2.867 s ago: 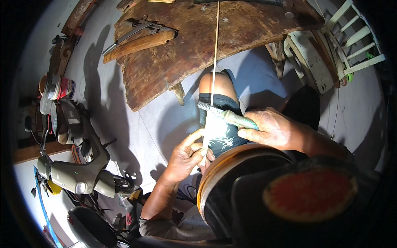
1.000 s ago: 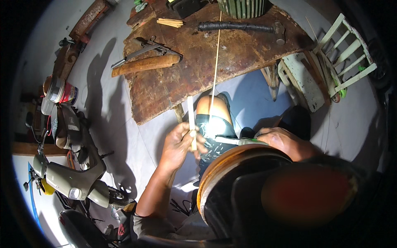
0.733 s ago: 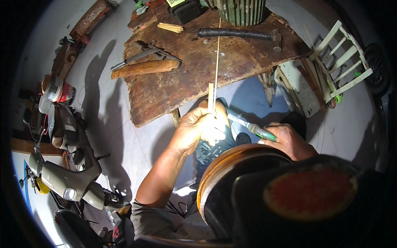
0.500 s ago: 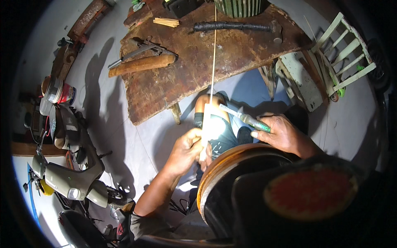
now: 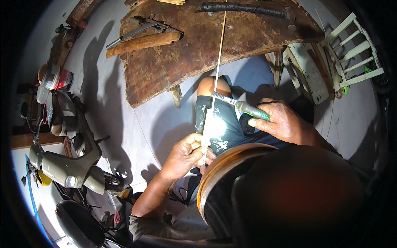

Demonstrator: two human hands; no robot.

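My left hand [image 5: 180,156] is closed, thumb and fingers pinching a flat pale strip [image 5: 206,129] above my lap. A long thin stick [image 5: 220,58] runs from the strip's top end up over the table. My right hand [image 5: 281,120] grips a green-handled tool [image 5: 253,110] with a slim, pale, ridged end. That end points left and meets or crosses the thin stick just above the strip; whether it touches I cannot tell. Bright glare washes out part of the strip and my dark shorts [image 5: 221,134]. Fingertips at the strip's lower end are partly hidden.
The worn wooden table [image 5: 157,87] is ahead, bearing a black-wrapped hammer [image 5: 244,8], a wooden piece [image 5: 144,44], metal tools [image 5: 138,32] and thin sticks [image 5: 171,1]. A pale chair [image 5: 351,53] stands right, a scooter [image 5: 68,165] left. A round brown rim [image 5: 206,186] blocks the lower middle.
The view has shifted, so the table sits higher in it. The green-handled tool's ridged end has come left from beside the strip to the thin stick. Both hands keep their grips.
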